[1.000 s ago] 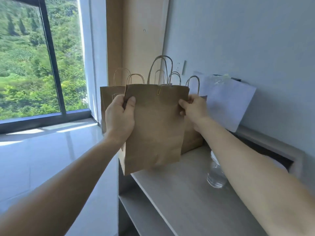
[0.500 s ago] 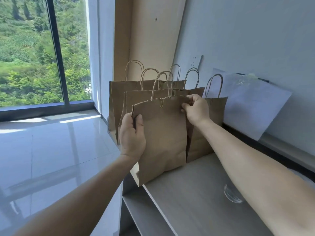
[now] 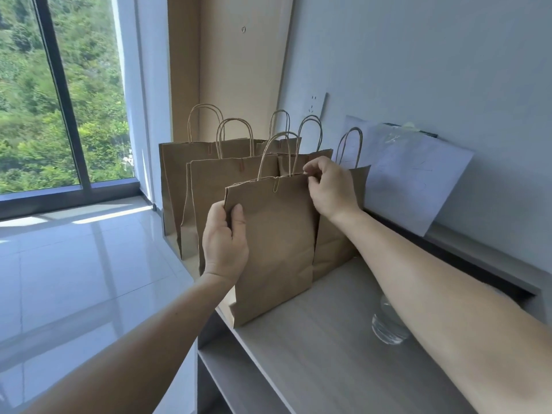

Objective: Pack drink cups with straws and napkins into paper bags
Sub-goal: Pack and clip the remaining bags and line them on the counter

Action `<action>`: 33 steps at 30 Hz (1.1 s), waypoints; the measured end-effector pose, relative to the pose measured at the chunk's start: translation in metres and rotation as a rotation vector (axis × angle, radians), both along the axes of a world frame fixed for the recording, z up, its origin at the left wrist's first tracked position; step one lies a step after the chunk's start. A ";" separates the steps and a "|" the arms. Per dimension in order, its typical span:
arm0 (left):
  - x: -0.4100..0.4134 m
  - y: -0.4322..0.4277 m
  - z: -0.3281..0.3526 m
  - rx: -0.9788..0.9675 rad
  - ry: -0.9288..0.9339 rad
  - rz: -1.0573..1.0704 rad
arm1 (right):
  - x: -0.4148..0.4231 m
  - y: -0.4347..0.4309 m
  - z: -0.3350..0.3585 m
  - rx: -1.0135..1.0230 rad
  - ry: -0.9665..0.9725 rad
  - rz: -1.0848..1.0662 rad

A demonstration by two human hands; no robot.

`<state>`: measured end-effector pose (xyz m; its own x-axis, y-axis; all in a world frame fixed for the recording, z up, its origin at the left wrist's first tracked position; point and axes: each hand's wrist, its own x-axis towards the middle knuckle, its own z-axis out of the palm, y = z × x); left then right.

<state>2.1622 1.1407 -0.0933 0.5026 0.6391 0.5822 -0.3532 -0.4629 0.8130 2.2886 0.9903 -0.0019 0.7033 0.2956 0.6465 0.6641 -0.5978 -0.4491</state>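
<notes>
Paper bag point(image 3: 274, 243) sits at the left edge of the table point(image 3: 343, 354), left grip point(image 3: 225, 243) pinching its left side, right grip point(image 3: 331, 189) pinching its top right corner.

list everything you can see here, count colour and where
held paper bag: 1, brown, upright at the counter's near left edge
other paper bags: 5 by their handles, brown, standing behind it towards the wall
clear container: 1, transparent, on the counter, partly hidden by the right forearm
paper sheet: 1, white, leaning on the wall
wall socket: 1, white, above the bags
counter: 1, light wood grain
window: 1, dark frame, far left, greenery outside
left hand: grips the held bag's left edge
right hand: pinches its top right corner
</notes>
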 end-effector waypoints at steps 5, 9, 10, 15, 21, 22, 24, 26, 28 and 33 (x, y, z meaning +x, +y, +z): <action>-0.014 -0.007 0.015 0.205 -0.027 0.171 | -0.012 -0.011 -0.004 0.053 -0.034 0.054; -0.015 -0.023 0.034 0.679 -0.042 0.248 | -0.025 -0.032 -0.014 0.060 -0.035 0.051; -0.014 -0.031 0.037 0.756 0.010 0.213 | -0.030 -0.040 -0.017 0.039 -0.018 0.048; 0.000 -0.075 0.026 0.945 0.356 0.027 | -0.057 -0.099 -0.031 -0.124 0.030 -0.033; 0.002 -0.160 0.028 1.028 0.545 -0.140 | -0.098 -0.210 -0.032 -0.314 0.206 -0.215; -0.001 -0.179 0.031 1.027 0.536 -0.164 | -0.108 -0.230 -0.032 -0.323 0.226 -0.249; -0.011 -0.219 0.040 1.035 0.509 -0.207 | -0.129 -0.272 -0.030 -0.322 0.244 -0.314; -0.024 -0.262 0.048 1.065 0.477 -0.250 | -0.155 -0.316 -0.027 -0.313 0.240 -0.381; -0.037 -0.305 0.057 1.109 0.452 -0.303 | -0.182 -0.359 -0.024 -0.312 0.231 -0.445; -0.072 -0.411 0.071 1.228 0.391 -0.414 | -0.263 -0.470 -0.032 -0.311 0.280 -0.595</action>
